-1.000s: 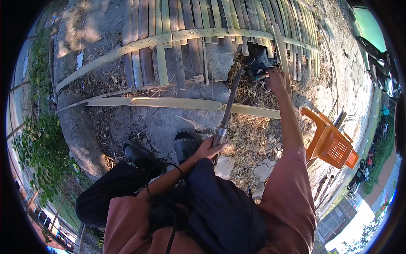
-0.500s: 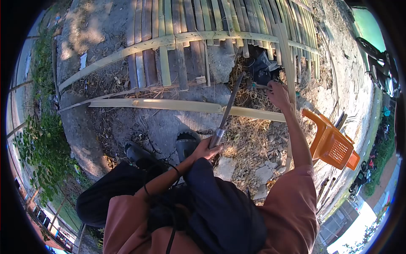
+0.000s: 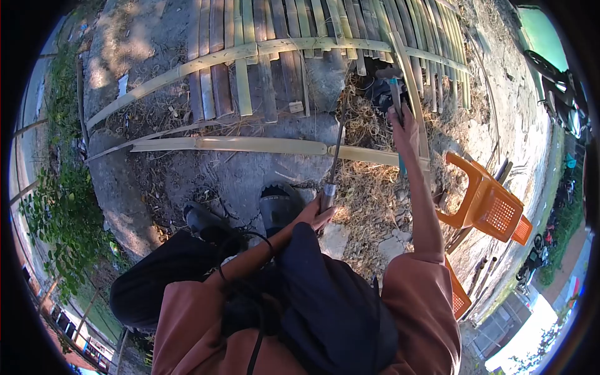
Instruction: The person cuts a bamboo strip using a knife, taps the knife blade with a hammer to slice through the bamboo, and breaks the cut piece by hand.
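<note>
My left hand [image 3: 316, 215] is closed round the handle of a long, narrow-bladed knife [image 3: 338, 144], its blade pointing away from me and a metal collar where it meets the handle. In my right hand [image 3: 405, 128] is a hammer [image 3: 395, 92], head outward, with a teal handle end showing below the wrist. Beyond the hammer head lies a black plastic bag [image 3: 379, 94], partly covered. A long split bamboo strip [image 3: 262, 145] crosses the ground in front of me. Farther off, several bamboo slats [image 3: 242, 87] lie side by side under a curved bamboo crosspiece [image 3: 219, 61].
An orange plastic chair [image 3: 494, 209] lies tipped over at the right. Curled bamboo shavings [image 3: 369, 128] litter the cracked concrete. An upright-running bamboo strip [image 3: 409, 75] passes beside my right hand. My dark boots [image 3: 278, 206] stand before me; a motorcycle [image 3: 559, 90] is at the far right.
My right hand has raised the hammer, turning its head away from me. The knife in my left hand has swung more upright. The bamboo strip beside my right hand has shifted left.
</note>
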`<move>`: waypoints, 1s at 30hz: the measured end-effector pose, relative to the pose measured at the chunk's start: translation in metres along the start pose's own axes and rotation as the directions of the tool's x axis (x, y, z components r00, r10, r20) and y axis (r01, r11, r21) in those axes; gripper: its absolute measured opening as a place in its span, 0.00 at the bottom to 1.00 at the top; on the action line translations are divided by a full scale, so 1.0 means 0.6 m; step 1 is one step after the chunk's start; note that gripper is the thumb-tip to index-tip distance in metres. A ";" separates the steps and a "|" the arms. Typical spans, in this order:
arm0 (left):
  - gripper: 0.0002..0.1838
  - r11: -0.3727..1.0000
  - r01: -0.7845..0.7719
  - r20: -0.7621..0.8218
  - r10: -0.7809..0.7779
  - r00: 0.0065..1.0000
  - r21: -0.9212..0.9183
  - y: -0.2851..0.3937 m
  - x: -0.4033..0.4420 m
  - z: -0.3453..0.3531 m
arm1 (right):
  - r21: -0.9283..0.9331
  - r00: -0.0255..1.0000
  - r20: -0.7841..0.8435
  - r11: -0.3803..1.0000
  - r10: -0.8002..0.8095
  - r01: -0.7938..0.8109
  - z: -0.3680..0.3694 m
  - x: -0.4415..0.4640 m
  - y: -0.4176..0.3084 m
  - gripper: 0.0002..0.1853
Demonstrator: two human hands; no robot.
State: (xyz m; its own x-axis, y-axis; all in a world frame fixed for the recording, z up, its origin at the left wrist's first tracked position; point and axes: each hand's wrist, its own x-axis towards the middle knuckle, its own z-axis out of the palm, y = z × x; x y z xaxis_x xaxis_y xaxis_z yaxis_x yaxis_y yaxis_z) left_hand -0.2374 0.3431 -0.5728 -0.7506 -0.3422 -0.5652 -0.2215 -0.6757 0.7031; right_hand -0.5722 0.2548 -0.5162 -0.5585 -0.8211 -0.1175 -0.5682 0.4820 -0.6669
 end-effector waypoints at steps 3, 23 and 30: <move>0.20 0.998 -0.014 -0.019 0.012 1.000 -0.064 -0.012 0.008 0.010 | 0.241 0.993 -0.084 0.969 0.084 -0.062 0.017 -0.117 -0.074 0.14; 0.18 0.991 -0.131 -0.041 0.129 0.991 -0.039 -0.019 0.009 0.020 | -0.190 0.993 0.119 0.981 -0.023 0.046 0.054 -0.305 -0.112 0.09; 0.19 0.989 -0.145 -0.083 0.143 0.986 -0.010 -0.025 0.012 0.020 | -0.183 0.989 0.148 0.983 -0.001 0.028 0.047 -0.300 -0.117 0.08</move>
State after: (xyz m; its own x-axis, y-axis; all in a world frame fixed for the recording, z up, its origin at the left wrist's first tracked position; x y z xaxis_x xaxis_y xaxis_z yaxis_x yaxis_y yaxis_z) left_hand -0.2470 0.3589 -0.5820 -0.7203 -0.4885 -0.4925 -0.1041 -0.6259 0.7730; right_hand -0.4148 0.3604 -0.4690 -0.4623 -0.8577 -0.2251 -0.6846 0.5066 -0.5242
